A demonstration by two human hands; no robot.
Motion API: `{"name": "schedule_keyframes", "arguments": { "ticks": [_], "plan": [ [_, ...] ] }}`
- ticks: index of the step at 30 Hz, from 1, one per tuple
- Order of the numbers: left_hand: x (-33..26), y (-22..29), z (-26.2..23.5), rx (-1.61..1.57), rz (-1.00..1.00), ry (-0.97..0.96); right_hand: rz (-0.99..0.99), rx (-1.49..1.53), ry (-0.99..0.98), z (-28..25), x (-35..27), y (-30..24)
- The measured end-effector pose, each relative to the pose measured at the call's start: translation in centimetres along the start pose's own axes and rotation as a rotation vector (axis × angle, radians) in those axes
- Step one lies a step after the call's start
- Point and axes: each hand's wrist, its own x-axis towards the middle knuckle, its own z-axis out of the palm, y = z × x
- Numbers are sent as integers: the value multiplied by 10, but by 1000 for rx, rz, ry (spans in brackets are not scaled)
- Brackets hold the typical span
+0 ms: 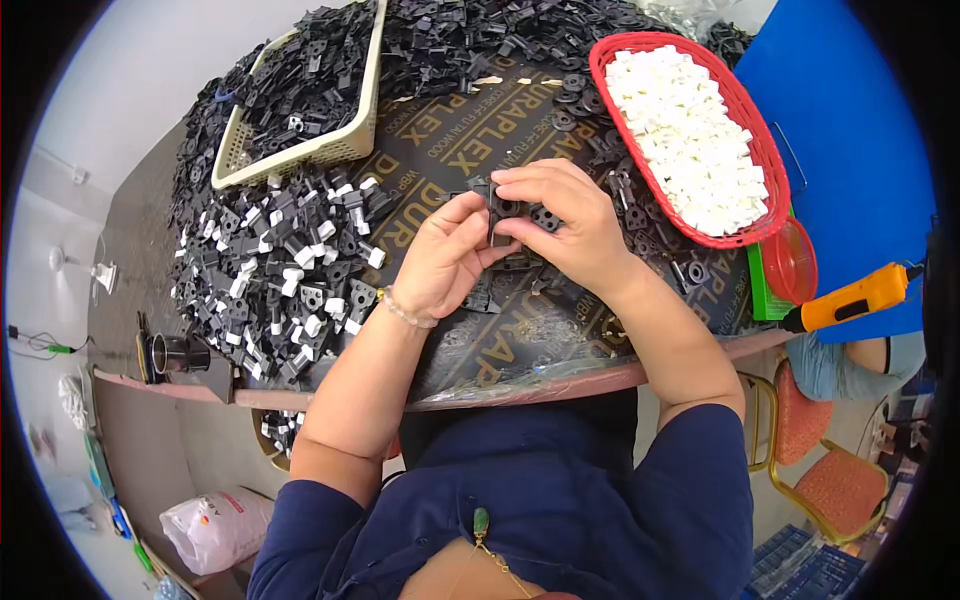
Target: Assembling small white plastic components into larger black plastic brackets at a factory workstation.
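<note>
Over the middle of the table, my left hand [447, 255] and my right hand [568, 222] meet around a small black plastic part [497, 215]. Fingers of both hands are closed on it, and they cover much of its shape. Just under and beside the hands lie a few more black plastic parts [482, 299]. To the left spreads a pile of black parts with white pieces fitted on them [290, 265]. A red basket [640, 172] full of small white pieces [690, 140] stands at the right.
A cream basket [350, 140] of black parts stands at the back left, amid a large heap of black parts [480, 40]. An orange-handled tool [855, 303], a red bowl [790, 262] and a green tray [765, 290] sit at the right edge. A metal cup [178, 353] is at the left edge.
</note>
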Motion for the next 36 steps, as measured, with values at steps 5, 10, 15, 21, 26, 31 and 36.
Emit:
{"name": "schedule_keyframes", "arguments": {
  "ticks": [5, 10, 15, 21, 26, 31, 36],
  "plan": [
    [-2, -3, 10, 540, 84, 123, 266, 144, 130, -1, 6, -15],
    [3, -4, 19, 904, 75, 284, 724, 446, -91, -10, 0, -3],
    [-1, -1, 19, 938, 80, 209, 691, 436, -86, -18, 7, -15],
    [0, 1, 20, 844, 51, 250, 563, 254, -143, -34, 10, -8],
    [6, 7, 16, 442, 70, 286, 513, -874, 113, -100, -27, 58],
    [5, 8, 1, 275, 110, 252, 883, -1106, -109, -136, -49, 87],
    [7, 12, 16, 229, 98, 325, 807, -897, -12, -127, -42, 81]
  ]
}}
